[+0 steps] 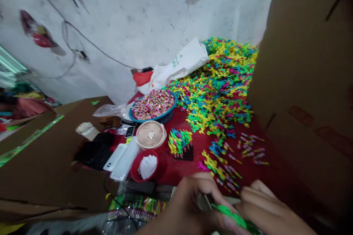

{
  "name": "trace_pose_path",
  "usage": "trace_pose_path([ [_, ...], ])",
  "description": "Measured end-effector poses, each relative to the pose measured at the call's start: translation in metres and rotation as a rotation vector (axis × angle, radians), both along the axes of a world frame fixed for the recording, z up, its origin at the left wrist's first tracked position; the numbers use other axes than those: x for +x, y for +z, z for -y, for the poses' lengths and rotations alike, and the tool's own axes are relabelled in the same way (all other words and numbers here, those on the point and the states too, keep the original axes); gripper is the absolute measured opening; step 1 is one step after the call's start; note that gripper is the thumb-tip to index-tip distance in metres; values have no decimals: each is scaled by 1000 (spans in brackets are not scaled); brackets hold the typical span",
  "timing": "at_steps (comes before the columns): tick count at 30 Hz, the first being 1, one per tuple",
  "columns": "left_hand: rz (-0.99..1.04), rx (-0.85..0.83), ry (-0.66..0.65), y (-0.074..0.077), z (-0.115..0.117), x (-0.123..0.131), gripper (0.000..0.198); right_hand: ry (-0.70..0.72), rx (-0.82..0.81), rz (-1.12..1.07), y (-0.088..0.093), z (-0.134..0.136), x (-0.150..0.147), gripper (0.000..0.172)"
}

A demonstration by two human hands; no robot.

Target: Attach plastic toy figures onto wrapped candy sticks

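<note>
A red cloth spreads over a low surface against a scuffed white wall, with a tall cardboard box standing at its right. The heap of bright yellow, green, blue and pink plastic pieces rises at the back of the cloth, in the corner between wall and box. Left of the heap sit a blue basin of wrapped sweets and a white bag. In front of the heap stands a black rack packed with coloured pieces, and loose pieces lie nearer still. Closest to me of all, at the cloth's near edge and well in front of the heap, the left hand curls tightly around a green strip, both hands close together with the wrists low. The right hand bends its fingers just beside the strip, though I cannot tell whether they grip it.
</note>
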State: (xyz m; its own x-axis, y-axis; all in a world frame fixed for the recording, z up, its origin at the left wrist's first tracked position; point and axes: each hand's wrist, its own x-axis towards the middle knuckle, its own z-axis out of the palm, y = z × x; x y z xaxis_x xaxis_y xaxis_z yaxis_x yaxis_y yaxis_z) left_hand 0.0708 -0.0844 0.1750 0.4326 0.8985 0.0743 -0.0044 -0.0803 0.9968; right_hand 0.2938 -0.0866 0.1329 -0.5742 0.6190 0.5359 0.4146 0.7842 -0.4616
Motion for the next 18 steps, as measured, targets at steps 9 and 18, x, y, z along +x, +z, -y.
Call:
trace_pose_path([
  [9, -370, 328, -233, 32, 2, -11, 15, 45, -156, -17, 49, 16, -1, 25],
  [18, -420, 834, -334, 23, 3, -2, 41, -23, -31, 111, 71, 27, 7, 22],
])
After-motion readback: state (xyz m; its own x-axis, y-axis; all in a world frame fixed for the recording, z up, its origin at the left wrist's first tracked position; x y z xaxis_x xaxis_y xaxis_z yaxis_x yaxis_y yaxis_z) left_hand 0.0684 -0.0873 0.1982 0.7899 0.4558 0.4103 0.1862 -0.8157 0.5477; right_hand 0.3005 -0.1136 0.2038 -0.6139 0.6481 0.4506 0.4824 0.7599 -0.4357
